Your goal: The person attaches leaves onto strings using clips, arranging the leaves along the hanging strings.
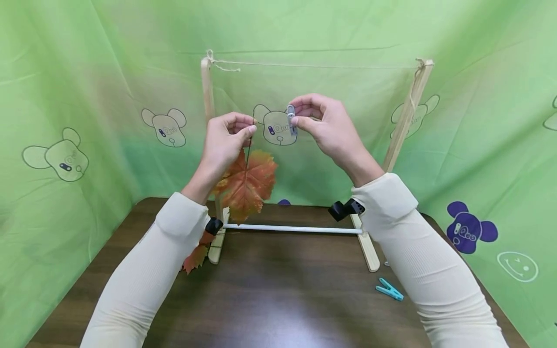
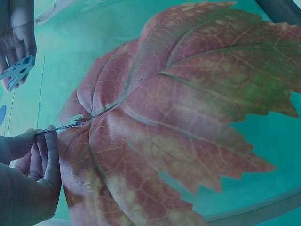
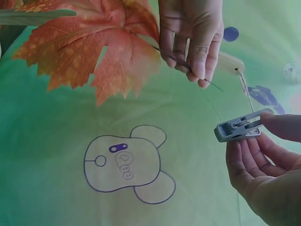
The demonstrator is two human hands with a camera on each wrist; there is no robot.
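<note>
My left hand [image 1: 226, 137] pinches the thin stem of an orange-red artificial maple leaf [image 1: 247, 181], which hangs down below the fingers. In the left wrist view the leaf [image 2: 155, 103] fills most of the picture. A grey clothespin [image 1: 291, 120] is held between the thumb and fingers of my right hand [image 1: 326, 123], a short way right of the leaf stem. The right wrist view shows that clothespin [image 3: 240, 125] from close by. Both hands are raised in front of the wooden frame, below its string [image 1: 313, 65].
The string spans two wooden posts [image 1: 406, 116], joined low down by a white rod [image 1: 291, 228]. A turquoise clothespin [image 1: 389, 290] lies on the dark table [image 1: 278, 290] at the right. More orange leaves [image 1: 196, 256] lie at the left, partly behind the left sleeve. Green cloth hangs behind.
</note>
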